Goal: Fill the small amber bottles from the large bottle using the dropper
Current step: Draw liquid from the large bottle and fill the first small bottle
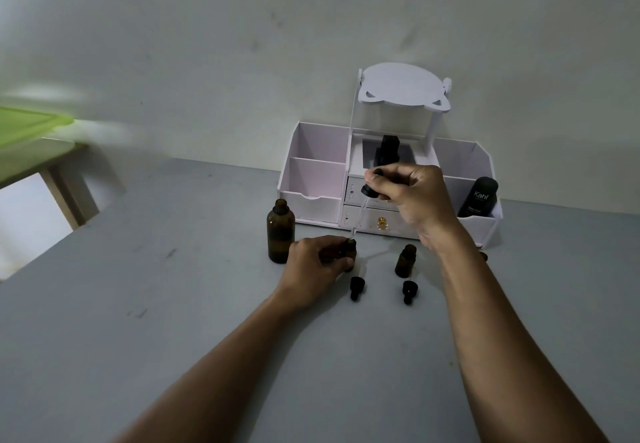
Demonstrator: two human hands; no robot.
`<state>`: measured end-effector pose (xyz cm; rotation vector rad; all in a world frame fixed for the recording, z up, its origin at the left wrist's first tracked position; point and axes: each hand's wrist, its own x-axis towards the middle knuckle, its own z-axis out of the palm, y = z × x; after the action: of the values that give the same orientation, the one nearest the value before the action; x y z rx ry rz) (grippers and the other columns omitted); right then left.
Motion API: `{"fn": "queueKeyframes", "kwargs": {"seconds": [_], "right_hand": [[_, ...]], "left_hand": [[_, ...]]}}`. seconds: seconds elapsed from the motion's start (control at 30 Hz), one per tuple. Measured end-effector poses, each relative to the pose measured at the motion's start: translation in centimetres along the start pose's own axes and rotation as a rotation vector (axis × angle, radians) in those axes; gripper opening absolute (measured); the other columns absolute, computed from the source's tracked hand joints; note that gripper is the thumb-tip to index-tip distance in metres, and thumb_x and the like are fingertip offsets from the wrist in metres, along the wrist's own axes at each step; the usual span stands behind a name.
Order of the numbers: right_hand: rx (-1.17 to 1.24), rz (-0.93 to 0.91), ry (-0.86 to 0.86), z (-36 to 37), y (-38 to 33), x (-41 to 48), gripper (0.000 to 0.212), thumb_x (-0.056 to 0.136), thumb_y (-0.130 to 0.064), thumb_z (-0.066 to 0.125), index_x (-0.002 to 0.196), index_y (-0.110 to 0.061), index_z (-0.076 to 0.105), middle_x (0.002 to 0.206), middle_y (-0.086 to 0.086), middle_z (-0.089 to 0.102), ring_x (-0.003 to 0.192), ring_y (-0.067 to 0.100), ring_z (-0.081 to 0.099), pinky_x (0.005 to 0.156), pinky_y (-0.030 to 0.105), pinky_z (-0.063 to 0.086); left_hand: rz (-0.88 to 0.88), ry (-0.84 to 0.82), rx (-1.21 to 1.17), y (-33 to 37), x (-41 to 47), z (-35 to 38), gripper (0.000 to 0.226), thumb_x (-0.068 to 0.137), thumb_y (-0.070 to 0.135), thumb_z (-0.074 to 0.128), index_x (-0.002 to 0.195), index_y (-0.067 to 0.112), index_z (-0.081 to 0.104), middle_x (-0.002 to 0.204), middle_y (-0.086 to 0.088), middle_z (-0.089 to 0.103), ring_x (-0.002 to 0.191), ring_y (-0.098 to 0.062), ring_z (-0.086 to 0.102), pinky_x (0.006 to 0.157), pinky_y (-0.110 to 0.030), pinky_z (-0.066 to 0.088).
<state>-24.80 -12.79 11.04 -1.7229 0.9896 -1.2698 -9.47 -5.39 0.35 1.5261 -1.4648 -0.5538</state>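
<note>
Right hand raised, pinching dropper

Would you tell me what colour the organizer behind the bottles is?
The organizer is white, with a faint pink tint; head view.

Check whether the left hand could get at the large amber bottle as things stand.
Probably yes. The large amber bottle stands just beside the left hand, with nothing between them; but that hand grips a small amber bottle and must release it first.
</note>
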Motion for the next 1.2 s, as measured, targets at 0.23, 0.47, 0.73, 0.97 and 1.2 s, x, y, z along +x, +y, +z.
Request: {"fn": "queueKeyframes", "kwargs": {"seconds": [0.23,0.47,0.73,0.97,1.2], "right_hand": [[-0.038,-0.016,0.021,0.3,-0.1,-0.1,0.005,0.081,-0.014,0.08,0.082,-0.019,0.079,0.075,-0.002,0.075,0.069,0.008,0.067,0.078,0.028,0.058],[-0.072,-0.052,0.054,0.6,-0.2,-0.1,0.005,0.081,-0.011,0.08,0.084,-0.015,0.078,0.077,-0.006,0.074,0.07,0.001,0.068,0.07,0.011,0.053],[-0.113,-0.063,0.049,0.6,-0.2,-0.1,0.005,0.081,-0.011,0.079,0.086,-0.013,0.079,0.076,-0.009,0.072,0.069,-0.001,0.067,0.069,0.008,0.052],[-0.15,-0.049,0.031,0.7,-0.5,-0.5,0.007,0.084,-0.018,0.078,0.09,-0.017,0.079,0.076,-0.013,0.072,0.065,-0.008,0.066,0.067,0.008,0.052],[-0.093,-0.109,0.085,0.2,-1.8,-0.8,0.006,0.085,-0.019,0.077,0.09,-0.022,0.077,0.077,-0.011,0.073,0.064,-0.007,0.066,0.063,0.01,0.051]], "left_hand": [[0.007,-0.004,0.004,0.0,0.0,0.0,0.044,0.084,0.014,0.079,0.127,0.011,0.068,0.118,-0.003,0.074,0.104,-0.005,0.068,0.09,0.001,0.043],[-0.002,-0.02,0.007,0.0,0.0,0.0,0.045,0.086,0.015,0.077,0.13,0.012,0.066,0.122,-0.002,0.073,0.107,-0.003,0.066,0.093,-0.003,0.043],[-0.046,-0.028,-0.047,0.2,-0.2,0.2,0.045,0.088,0.013,0.074,0.132,0.013,0.063,0.126,-0.001,0.07,0.112,-0.005,0.065,0.101,-0.015,0.044],[-0.065,-0.015,-0.054,0.1,-0.2,0.5,0.045,0.088,0.013,0.074,0.132,0.015,0.064,0.127,0.002,0.07,0.106,0.003,0.061,0.093,-0.005,0.042],[0.023,0.067,-0.009,0.1,-0.5,0.4,0.05,0.088,0.022,0.075,0.136,0.018,0.06,0.127,-0.001,0.068,0.108,-0.01,0.065,0.092,-0.021,0.054]]}}
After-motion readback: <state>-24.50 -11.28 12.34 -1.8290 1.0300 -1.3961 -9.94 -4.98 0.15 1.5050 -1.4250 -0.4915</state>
